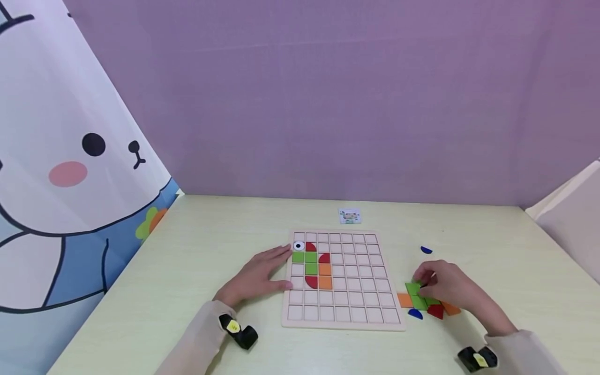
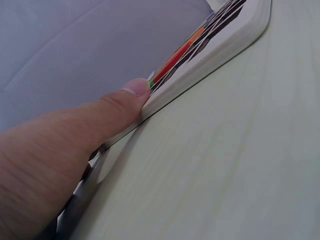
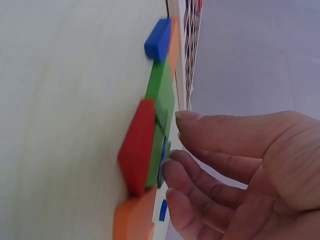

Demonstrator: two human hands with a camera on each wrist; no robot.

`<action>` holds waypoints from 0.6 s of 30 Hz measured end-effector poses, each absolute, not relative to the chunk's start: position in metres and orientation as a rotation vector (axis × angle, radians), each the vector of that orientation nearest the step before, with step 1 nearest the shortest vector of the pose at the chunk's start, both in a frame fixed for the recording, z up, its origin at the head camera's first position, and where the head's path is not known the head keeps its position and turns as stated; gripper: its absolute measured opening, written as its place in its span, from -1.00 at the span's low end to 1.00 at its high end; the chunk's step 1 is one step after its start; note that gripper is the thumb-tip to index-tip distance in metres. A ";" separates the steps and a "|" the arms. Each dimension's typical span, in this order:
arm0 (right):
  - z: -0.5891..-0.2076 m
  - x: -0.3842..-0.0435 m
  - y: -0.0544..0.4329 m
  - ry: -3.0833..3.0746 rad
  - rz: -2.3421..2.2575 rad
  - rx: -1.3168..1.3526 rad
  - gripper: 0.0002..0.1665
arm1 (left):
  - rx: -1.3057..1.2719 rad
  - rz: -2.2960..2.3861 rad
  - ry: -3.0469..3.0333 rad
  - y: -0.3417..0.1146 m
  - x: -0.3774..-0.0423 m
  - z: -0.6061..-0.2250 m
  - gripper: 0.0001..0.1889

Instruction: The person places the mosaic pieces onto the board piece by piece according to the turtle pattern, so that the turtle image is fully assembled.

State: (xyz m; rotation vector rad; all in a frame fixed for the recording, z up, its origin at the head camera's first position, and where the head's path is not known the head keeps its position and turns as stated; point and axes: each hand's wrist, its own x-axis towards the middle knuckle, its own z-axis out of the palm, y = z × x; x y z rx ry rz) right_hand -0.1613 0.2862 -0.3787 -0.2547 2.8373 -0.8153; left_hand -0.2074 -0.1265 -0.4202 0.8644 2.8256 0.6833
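Note:
In the head view my left hand (image 1: 258, 273) rests at the left edge of a pale gridded board (image 1: 344, 315), fingers and thumb spread along its rim. The thumb (image 2: 120, 102) presses that edge in the left wrist view. On the board sit a round eye piece (image 1: 298, 246), green squares (image 1: 311, 268), orange squares (image 1: 325, 282) and red quarter-round pieces (image 1: 311, 282). My right hand (image 1: 445, 281) reaches over a pile of loose green pieces (image 1: 417, 302), fingers loosely bent. Its thumb stands apart from the fingers in the right wrist view, with no piece between them.
Around the pile lie orange pieces (image 1: 404, 300), a red piece (image 1: 435, 311) and a blue half-round piece (image 1: 415, 313). Another blue piece (image 1: 426, 250) lies farther back. A small picture card (image 1: 350, 216) is behind the board. A purple curtain (image 1: 328, 104) backs the table.

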 end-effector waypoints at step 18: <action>-0.382 -0.147 0.266 2.784 -0.880 -0.405 -0.72 | 0.861 0.686 2.828 -0.127 -0.208 -0.421 -0.13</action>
